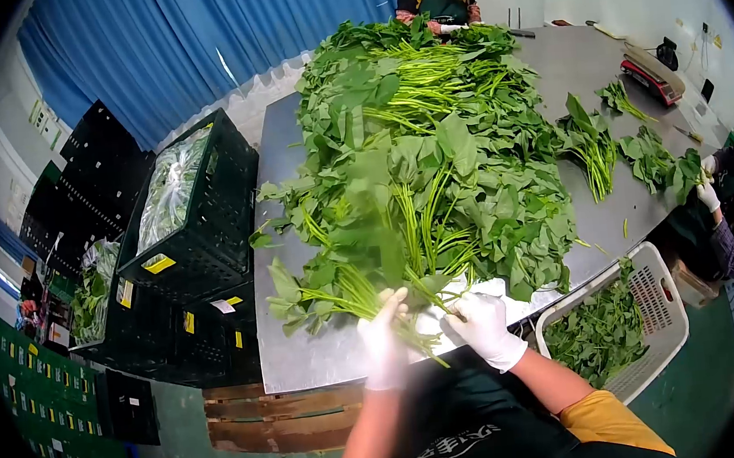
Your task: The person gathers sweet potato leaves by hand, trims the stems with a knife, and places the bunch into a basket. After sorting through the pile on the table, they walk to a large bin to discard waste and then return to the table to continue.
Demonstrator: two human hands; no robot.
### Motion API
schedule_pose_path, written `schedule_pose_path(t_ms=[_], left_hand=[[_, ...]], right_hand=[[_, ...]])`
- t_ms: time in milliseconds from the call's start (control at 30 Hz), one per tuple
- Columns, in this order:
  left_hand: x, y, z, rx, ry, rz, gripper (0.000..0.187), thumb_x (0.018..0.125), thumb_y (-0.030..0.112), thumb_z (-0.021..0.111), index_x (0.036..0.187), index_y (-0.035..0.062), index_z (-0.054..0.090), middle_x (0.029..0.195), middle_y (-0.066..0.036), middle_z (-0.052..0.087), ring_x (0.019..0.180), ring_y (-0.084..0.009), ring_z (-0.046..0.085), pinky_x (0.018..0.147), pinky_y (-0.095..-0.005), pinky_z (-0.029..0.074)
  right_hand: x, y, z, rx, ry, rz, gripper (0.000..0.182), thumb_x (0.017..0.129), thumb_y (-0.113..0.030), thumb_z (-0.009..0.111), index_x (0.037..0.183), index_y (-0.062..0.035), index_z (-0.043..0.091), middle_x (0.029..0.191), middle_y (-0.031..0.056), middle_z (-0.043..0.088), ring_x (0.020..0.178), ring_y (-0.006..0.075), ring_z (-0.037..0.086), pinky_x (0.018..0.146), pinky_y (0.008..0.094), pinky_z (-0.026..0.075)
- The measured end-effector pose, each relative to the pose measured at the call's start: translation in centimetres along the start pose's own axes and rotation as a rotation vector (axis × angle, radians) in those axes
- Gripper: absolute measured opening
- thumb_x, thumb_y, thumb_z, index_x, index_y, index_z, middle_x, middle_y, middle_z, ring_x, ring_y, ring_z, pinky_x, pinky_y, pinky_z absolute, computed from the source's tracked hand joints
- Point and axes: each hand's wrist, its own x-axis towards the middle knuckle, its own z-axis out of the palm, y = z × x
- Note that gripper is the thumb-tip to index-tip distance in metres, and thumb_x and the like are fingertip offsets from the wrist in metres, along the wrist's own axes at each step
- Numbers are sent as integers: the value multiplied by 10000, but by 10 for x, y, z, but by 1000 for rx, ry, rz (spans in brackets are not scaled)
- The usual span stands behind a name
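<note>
My left hand (385, 338), in a white glove, is closed round a bunch of leafy green stems (354, 294) at the table's front edge. The leaves of this bunch point up and left, and its cut ends stick out below the hand. Just to the right, my gloved right hand (485, 325) has its fingers pressed together on a green stem that runs up and left toward the bunch. Behind both hands a large heap of leafy greens (505, 189) covers the middle of the metal table (310, 367). White material (515, 303) lies under the stems between the hands.
A white basket (668, 310) with leaves stands at the right front edge. Dark crates (195, 237) with bagged greens are stacked at left. Small bunches (594, 154) and a red scale (653, 78) are on the right. One person works at the far side, another at the right.
</note>
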Motion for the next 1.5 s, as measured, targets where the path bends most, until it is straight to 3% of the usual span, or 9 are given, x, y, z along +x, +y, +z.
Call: schedule_pose_path(t_ms=[267, 400, 467, 500, 700, 1133, 1333, 1400, 1500], left_hand=[[19, 5, 1, -188, 110, -5, 280, 798, 16, 651, 1050, -64, 563, 837, -84, 628, 706, -118, 550, 646, -232, 448], [22, -10, -4, -127, 78, -12, 261, 794, 44, 675, 1022, -46, 582, 832, -67, 625, 693, -115, 540, 646, -226, 439], [12, -13, 3, 498, -108, 303, 244, 804, 48, 667, 1021, -31, 588, 803, -48, 606, 695, -118, 549, 647, -225, 440], [12, -14, 13, 129, -161, 156, 221, 815, 39, 649, 1020, -20, 592, 786, -38, 594, 691, -118, 556, 636, -225, 446], [5, -10, 24, -31, -370, -81, 207, 838, 12, 606, 1042, -16, 584, 799, -38, 605, 653, -113, 555, 593, -241, 478], [-26, 24, 39, -47, -278, -200, 155, 824, 56, 665, 961, 7, 612, 788, -25, 598, 649, -110, 565, 581, -231, 468], [-8, -15, 27, -21, -234, -161, 115, 848, 67, 638, 943, 6, 617, 783, -44, 605, 703, -114, 573, 629, -236, 461], [-1, -20, 22, 33, -317, 70, 134, 851, 72, 627, 959, -7, 625, 826, -60, 629, 745, -115, 573, 694, -259, 466], [-4, -24, 29, 90, -353, -1, 149, 851, 86, 624, 961, -15, 628, 850, -72, 639, 768, -126, 578, 737, -275, 463]], right_hand=[[-10, 8, -19, 432, -295, 306, 171, 732, -93, 693, 884, -15, 678, 849, 118, 665, 674, 223, 633, 653, 317, 507], [4, 7, -43, 980, -427, 818, 113, 815, -66, 617, 858, 30, 661, 743, 42, 620, 570, 64, 507, 517, 205, 396], [3, 11, -42, 974, -428, 813, 104, 821, -67, 603, 833, 21, 657, 689, 41, 612, 567, 60, 499, 514, 198, 381], [5, 8, -42, 999, -434, 833, 103, 821, -67, 602, 830, 21, 655, 673, 35, 602, 566, 62, 499, 522, 199, 381], [-4, 18, -33, 803, -610, 727, 112, 825, -58, 596, 884, 19, 652, 703, 18, 604, 571, 62, 486, 555, 202, 386], [-7, 8, -11, 692, -157, 462, 169, 810, -84, 649, 951, -4, 699, 808, 6, 643, 671, 57, 541, 614, 203, 426], [-23, 22, -35, 1037, 51, 856, 197, 827, -36, 588, 988, 58, 652, 928, 71, 673, 806, 129, 610, 774, 248, 460], [-33, 28, -45, 1056, 181, 953, 52, 828, -33, 601, 826, 0, 641, 770, 39, 625, 676, 112, 564, 663, 230, 441], [-43, 34, -51, 1064, 158, 943, 147, 834, -42, 601, 948, 34, 653, 881, 71, 666, 727, 130, 591, 700, 243, 454]])
